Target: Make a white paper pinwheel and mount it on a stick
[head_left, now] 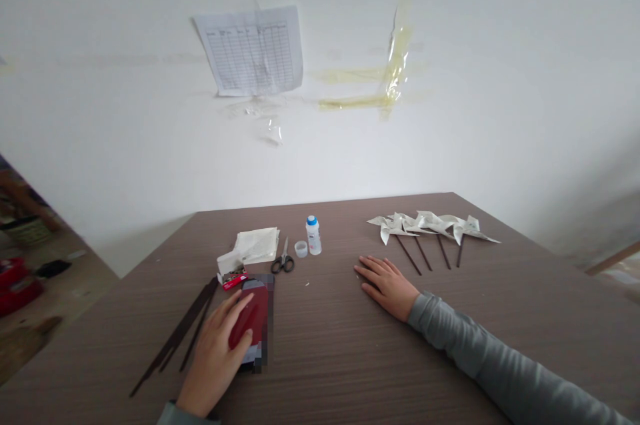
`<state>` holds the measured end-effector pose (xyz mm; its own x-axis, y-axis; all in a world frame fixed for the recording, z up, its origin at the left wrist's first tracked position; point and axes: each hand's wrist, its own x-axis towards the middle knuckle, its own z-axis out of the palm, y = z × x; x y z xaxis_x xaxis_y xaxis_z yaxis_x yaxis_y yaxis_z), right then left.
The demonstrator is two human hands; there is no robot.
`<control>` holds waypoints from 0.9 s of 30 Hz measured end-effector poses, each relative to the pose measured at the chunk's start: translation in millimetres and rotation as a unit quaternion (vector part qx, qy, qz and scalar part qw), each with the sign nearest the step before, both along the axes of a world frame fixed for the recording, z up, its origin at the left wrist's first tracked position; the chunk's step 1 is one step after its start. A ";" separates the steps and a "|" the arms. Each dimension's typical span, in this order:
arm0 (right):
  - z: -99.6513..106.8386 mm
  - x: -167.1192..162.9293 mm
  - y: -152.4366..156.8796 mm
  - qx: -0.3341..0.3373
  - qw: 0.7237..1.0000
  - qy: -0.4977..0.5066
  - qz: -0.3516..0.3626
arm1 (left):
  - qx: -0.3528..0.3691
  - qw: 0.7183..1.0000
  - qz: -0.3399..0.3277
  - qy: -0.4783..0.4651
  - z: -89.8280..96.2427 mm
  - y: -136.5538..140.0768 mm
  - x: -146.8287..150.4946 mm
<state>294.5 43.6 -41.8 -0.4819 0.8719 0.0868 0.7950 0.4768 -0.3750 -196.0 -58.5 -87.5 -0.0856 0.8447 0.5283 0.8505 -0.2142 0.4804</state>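
My left hand (215, 348) rests with its fingers stretched over a flat, dark red and grey object (257, 308) with a dark edge; part of it is blurred, so its kind is unclear. On the bare tabletop my right hand (385, 286) lies flat, fingers extended, holding nothing. Beyond it, in a row, are several white paper pinwheels (429, 221) on dark sticks. Left of my left hand lies a bunch of loose dark sticks (183, 325). A small open red and white box (233, 271) with tiny items inside sits just past the flat object.
Near the wall are a stack of pale paper sheets (259, 245), black-handled scissors (283, 261), a small clear cup (301, 249) and an upright white bottle (313, 238) with a blue cap. A printed sheet (253, 51) is taped on the wall behind the table (330, 358).
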 end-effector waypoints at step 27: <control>4.3 -2.4 -2.3 -0.005 1.000 -0.025 0.000 | -0.001 1.000 -0.005 0.010 -1.8 0.3 -1.5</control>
<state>292.1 41.3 -37.5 -0.4846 0.8731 0.0531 0.8134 0.4721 -0.3399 -197.5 -58.2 -89.2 -0.0672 0.8466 0.5279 0.8575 -0.2215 0.4644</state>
